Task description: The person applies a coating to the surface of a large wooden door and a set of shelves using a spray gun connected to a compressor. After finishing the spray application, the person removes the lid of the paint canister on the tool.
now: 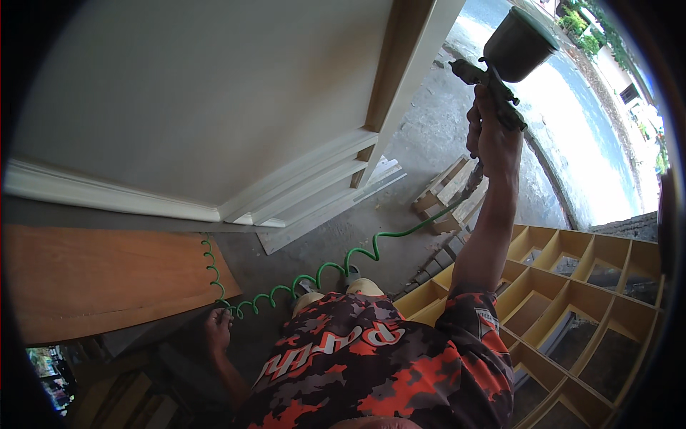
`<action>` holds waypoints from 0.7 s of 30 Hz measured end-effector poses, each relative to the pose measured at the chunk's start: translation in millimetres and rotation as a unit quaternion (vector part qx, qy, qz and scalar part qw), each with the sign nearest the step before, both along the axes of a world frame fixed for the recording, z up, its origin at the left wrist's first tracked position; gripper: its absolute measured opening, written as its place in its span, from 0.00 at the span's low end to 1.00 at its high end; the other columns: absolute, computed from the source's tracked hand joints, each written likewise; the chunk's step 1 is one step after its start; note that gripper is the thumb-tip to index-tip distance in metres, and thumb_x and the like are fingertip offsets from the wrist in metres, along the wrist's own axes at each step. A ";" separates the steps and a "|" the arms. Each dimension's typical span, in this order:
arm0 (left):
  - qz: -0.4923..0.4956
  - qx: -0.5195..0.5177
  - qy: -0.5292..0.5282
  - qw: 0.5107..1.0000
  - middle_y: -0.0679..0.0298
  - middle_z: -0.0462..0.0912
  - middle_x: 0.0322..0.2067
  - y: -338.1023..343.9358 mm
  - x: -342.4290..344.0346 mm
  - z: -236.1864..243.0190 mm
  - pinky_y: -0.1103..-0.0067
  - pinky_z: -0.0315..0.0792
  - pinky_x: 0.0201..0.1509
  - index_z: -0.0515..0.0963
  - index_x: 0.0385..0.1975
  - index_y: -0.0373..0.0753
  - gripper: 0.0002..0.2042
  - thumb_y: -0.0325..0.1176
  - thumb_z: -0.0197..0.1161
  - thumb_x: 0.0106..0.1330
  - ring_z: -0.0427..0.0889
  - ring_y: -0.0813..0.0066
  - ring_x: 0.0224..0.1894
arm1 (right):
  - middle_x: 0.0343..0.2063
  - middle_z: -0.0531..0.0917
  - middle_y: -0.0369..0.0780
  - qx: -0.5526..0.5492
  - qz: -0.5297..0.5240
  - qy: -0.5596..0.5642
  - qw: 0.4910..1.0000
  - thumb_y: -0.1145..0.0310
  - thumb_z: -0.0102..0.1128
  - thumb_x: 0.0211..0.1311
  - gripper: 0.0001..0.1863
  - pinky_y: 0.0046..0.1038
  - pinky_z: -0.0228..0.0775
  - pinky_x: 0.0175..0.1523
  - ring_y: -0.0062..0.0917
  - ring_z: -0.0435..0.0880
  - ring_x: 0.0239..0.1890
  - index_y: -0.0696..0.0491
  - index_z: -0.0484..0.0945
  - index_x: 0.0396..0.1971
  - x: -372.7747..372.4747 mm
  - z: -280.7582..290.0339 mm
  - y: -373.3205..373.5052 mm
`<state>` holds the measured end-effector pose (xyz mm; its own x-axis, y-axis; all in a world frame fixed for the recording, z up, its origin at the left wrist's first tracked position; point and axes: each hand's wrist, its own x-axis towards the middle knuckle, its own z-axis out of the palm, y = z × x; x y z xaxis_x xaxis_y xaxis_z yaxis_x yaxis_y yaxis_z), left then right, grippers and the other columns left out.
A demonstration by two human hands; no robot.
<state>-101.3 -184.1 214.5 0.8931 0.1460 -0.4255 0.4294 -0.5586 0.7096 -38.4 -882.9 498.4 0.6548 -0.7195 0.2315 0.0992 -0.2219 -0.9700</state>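
Observation:
My right hand (493,136) is raised at the upper right, its fingers wrapped round the grip of a spray gun (498,89) with a dark cup (520,44) on top. From the gun's lower end a coiled green air hose (375,247) runs down and left across my front. My left hand (219,322) is low at the left, closed on the hose's far coils. Ahead of me, to the left of the gun, stands a large pale painted panel (200,93) with a white frame. The gun is apart from it.
A brown wooden board (107,279) lies at the left. Yellowish wooden grid shelving (572,300) stands at my right. A small wooden crate (443,189) sits on the concrete floor (421,129) beyond the panel's edge. White strips (336,207) lie below the panel.

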 end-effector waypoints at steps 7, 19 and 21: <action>-0.008 -0.003 -0.005 1.000 0.68 0.86 0.31 20.6 2.4 4.4 0.79 0.73 0.39 0.82 0.47 0.36 0.10 0.37 0.64 0.80 0.78 0.83 0.32 | 0.17 0.75 0.30 0.006 0.033 0.019 0.999 0.53 0.66 0.79 0.17 0.22 0.57 0.18 0.13 0.69 0.13 0.50 0.81 0.33 -3.9 1.2 64.2; -0.018 0.012 -0.020 1.000 0.68 0.86 0.31 93.8 -2.3 -7.7 0.77 0.75 0.40 0.82 0.47 0.34 0.10 0.36 0.63 0.80 0.79 0.82 0.32 | 0.16 0.77 0.30 -0.029 0.111 0.003 0.993 0.57 0.66 0.78 0.17 0.20 0.56 0.18 0.11 0.70 0.13 0.55 0.82 0.33 0.2 -5.7 185.4; -0.020 0.006 -0.022 1.000 0.68 0.86 0.32 103.2 -2.4 -7.0 0.77 0.75 0.41 0.82 0.47 0.34 0.10 0.36 0.64 0.80 0.79 0.82 0.32 | 0.16 0.77 0.30 -0.042 0.114 0.002 0.993 0.58 0.66 0.78 0.16 0.20 0.56 0.19 0.11 0.70 0.13 0.55 0.82 0.33 2.5 -9.8 205.8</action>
